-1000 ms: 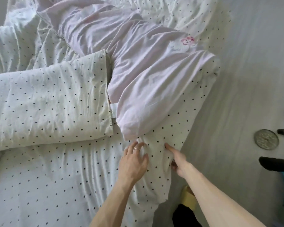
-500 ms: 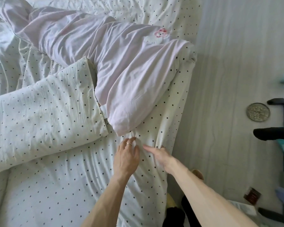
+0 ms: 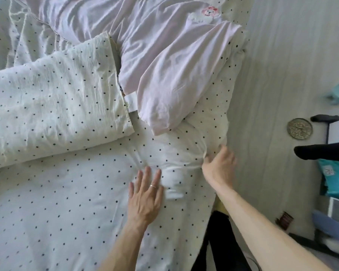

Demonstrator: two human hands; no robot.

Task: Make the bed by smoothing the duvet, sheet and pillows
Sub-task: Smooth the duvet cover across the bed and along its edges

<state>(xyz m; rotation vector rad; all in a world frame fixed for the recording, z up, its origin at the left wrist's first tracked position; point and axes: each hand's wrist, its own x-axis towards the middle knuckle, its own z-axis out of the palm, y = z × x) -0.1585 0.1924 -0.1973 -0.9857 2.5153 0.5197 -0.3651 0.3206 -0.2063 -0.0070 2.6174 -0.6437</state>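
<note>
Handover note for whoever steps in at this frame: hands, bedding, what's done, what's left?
Left hand: open, flat on the dotted sheet.
Right hand: grips gathered sheet at the bed's floor-side edge.
Pink duvet: bunched and creased, beyond the hands.
Dotted pillow: beside the duvet, wrinkled.
Done: sheet near the left hand lies fairly flat.
Left: creases between the hands, then duvet and pillow.

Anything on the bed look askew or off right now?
The lilac duvet lies bunched and twisted diagonally, one corner drooping onto the dotted sheet. The sheet is puckered into creases between the flat left hand and the right hand gripping its edge. The pillow sits at an angle.
</note>
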